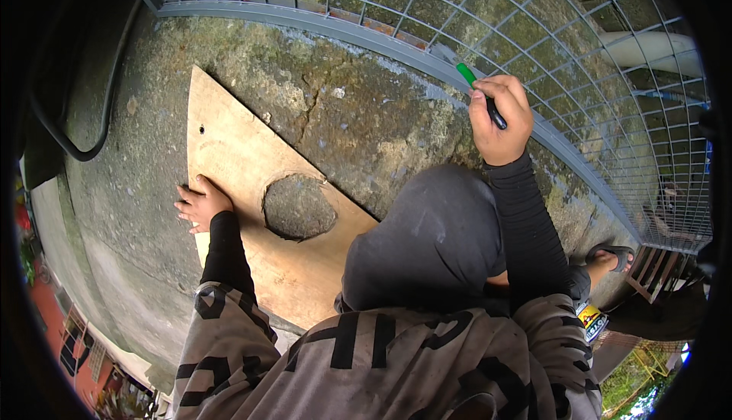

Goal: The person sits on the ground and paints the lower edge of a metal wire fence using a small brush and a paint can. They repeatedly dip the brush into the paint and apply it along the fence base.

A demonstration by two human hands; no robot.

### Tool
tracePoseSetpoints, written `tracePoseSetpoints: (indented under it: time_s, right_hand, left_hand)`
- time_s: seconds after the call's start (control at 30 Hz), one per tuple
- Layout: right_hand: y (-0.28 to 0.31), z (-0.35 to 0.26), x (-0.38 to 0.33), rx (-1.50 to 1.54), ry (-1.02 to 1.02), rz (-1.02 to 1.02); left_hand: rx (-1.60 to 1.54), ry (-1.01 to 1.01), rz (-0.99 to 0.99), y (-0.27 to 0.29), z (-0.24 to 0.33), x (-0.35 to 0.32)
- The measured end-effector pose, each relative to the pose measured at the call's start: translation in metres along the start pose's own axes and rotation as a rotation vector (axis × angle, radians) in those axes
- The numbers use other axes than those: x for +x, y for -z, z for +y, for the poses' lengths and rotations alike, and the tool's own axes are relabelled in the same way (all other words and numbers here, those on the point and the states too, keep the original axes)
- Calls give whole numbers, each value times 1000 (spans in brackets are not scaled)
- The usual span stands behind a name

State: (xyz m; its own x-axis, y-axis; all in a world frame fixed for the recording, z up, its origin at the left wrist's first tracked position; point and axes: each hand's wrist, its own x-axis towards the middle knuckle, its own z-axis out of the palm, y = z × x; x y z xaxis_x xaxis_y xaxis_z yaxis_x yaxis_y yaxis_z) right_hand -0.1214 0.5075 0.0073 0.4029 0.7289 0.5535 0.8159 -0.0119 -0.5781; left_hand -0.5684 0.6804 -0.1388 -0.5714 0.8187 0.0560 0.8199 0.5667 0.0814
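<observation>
Plywood sheet [229, 160] is lying flat on a rough, mossy concrete slab [358, 115], a triangular offcut with a round hole [298, 206] cut through it so the concrete is showing inside, plus a small drilled hole near its top corner. Far left, a black hose [107, 107] is curving along the slab edge. Left hand [200, 205] is pressing open-palmed on the sheet's left edge, fingers spread, just beside the round hole; looks like it is pinning the board so it isn't sliding on the uneven surface. Moving right, the person's raised knee in dark trousers [427, 237] is sitting over the sheet's lower right part, likely adding weight there. Right hand [499, 119] is closed around a marker [480, 93] with a green cap and black barrel, held up off the sheet, over the slab near the grey wire-mesh fence [473, 31]; the cap end is pointing up and away, so it isn't touching the board. Far right, a sandalled foot [610, 256] is resting at the slab's edge by the fence.
</observation>
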Motion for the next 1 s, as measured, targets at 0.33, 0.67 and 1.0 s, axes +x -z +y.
tracePoseSetpoints:
  time_s: [0.33, 0.67, 1.0]
  right_hand:
    - [-4, -1, -1, -103, 31, -61]
    - [-10, -1, 0, -101, 5, -106]
    - [-13, -5, 2, -111, 14, -102]
  left_hand:
    - [-2, 6, -6, 0, 1, 0]
    - [-6, -4, -13, 3, 2, -1]
    - [-13, -7, -8, 0, 2, -1]
